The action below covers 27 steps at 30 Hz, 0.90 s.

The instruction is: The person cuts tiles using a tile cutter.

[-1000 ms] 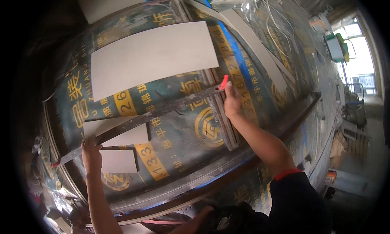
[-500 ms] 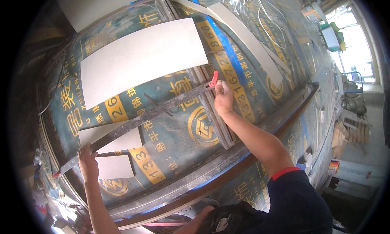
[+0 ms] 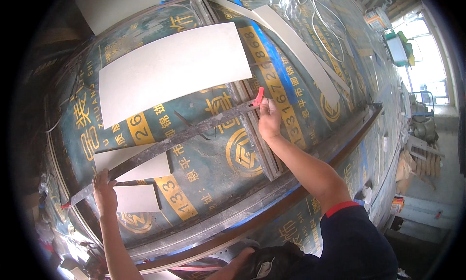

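The left hand [image 3: 105,195] is curled closed around the bar [image 3: 194,131] near its lower-left end; the right hand [image 3: 269,117] closes on the other end beside the red tab [image 3: 258,96]. The bar's long axis slants up rightward, crossing over a small panel [image 3: 145,168]. The right forearm angles up leftward, the left rises steeply.

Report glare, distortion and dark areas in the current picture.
Head view: the window is washed out to white; head view: edges of the large white panel bow, fisheye-style; head view: the picture's corners fall to black, while the gray bar looks fairly sharp.
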Each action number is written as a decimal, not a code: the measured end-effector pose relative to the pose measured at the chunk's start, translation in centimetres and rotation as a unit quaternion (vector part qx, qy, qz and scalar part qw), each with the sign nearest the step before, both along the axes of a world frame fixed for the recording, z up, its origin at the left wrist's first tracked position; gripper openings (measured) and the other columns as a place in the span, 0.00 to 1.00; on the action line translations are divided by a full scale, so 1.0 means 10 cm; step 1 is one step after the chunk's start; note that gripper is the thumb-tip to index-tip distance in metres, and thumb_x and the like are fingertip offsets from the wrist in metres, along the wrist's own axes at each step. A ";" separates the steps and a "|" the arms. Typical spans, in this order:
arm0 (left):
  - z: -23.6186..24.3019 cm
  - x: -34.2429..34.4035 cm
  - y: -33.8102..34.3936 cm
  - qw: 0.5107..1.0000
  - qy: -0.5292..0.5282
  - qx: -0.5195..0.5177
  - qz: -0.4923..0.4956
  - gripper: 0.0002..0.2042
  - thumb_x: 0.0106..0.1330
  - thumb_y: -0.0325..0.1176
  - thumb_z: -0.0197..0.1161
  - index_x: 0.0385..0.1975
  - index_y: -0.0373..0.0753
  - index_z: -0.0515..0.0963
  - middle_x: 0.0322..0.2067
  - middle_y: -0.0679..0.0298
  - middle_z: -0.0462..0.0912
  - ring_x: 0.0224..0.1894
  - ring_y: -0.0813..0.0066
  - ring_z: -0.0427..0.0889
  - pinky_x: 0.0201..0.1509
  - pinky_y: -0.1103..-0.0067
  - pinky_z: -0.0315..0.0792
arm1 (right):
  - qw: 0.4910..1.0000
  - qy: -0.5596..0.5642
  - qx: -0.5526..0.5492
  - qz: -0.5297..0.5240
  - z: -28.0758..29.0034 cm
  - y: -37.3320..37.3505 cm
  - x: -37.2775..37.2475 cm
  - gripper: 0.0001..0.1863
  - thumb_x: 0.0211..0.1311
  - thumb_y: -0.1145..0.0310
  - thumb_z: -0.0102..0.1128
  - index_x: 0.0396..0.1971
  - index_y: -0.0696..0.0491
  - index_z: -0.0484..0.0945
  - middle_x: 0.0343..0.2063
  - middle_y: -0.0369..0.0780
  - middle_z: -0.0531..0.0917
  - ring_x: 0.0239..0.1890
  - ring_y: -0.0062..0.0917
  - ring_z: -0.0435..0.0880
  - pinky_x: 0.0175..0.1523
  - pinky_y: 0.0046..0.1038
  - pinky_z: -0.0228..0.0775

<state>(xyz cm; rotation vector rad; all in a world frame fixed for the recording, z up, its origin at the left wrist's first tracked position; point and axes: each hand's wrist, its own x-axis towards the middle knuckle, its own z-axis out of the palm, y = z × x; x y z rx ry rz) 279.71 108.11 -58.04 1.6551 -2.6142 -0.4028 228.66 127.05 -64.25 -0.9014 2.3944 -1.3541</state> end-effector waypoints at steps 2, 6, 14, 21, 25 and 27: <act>0.00 0.02 0.00 1.000 0.001 -0.002 -0.003 0.21 0.53 0.23 0.64 0.49 0.33 0.72 0.46 0.50 0.76 0.52 0.52 0.72 0.56 0.65 0.67 | 1.000 -0.001 -0.005 0.007 0.03 -0.01 0.02 0.17 0.74 0.62 0.40 0.36 0.58 0.76 0.33 0.37 0.79 0.38 0.21 0.74 0.48 0.25 0.65; 0.04 -0.04 0.01 1.000 0.001 0.002 0.006 0.21 0.52 0.23 0.64 0.48 0.32 0.73 0.46 0.50 0.76 0.51 0.52 0.72 0.56 0.65 0.68 | 0.999 0.028 -0.027 -0.003 0.04 -0.02 0.03 0.17 0.72 0.61 0.42 0.33 0.58 0.74 0.30 0.45 0.77 0.35 0.38 0.75 0.42 0.33 0.65; 0.04 -0.02 0.01 1.000 0.010 0.002 0.012 0.22 0.51 0.22 0.64 0.49 0.32 0.73 0.47 0.50 0.76 0.52 0.52 0.72 0.57 0.65 0.67 | 1.000 0.013 0.023 -0.005 0.10 -0.01 0.03 0.18 0.74 0.61 0.40 0.36 0.58 0.76 0.33 0.38 0.79 0.39 0.23 0.74 0.48 0.26 0.65; 0.03 -0.03 0.01 1.000 0.000 0.002 0.016 0.21 0.52 0.22 0.64 0.49 0.32 0.73 0.46 0.50 0.76 0.52 0.52 0.72 0.57 0.66 0.67 | 1.000 0.023 0.022 0.001 0.06 0.00 0.02 0.17 0.73 0.62 0.40 0.37 0.58 0.76 0.33 0.38 0.79 0.39 0.23 0.74 0.48 0.26 0.65; 0.03 -0.02 0.01 1.000 0.001 0.004 0.016 0.21 0.52 0.23 0.64 0.49 0.32 0.73 0.46 0.50 0.76 0.52 0.52 0.72 0.56 0.66 0.67 | 1.000 0.011 0.014 -0.002 0.06 -0.01 0.03 0.17 0.74 0.62 0.40 0.36 0.58 0.76 0.33 0.37 0.79 0.39 0.22 0.74 0.48 0.26 0.65; 0.05 -0.04 0.01 1.000 -0.006 0.006 0.025 0.21 0.52 0.22 0.64 0.49 0.32 0.73 0.46 0.50 0.76 0.52 0.52 0.72 0.56 0.66 0.68 | 1.000 0.018 -0.002 -0.005 0.05 -0.02 0.04 0.17 0.73 0.62 0.41 0.35 0.58 0.75 0.32 0.40 0.78 0.37 0.26 0.74 0.46 0.28 0.65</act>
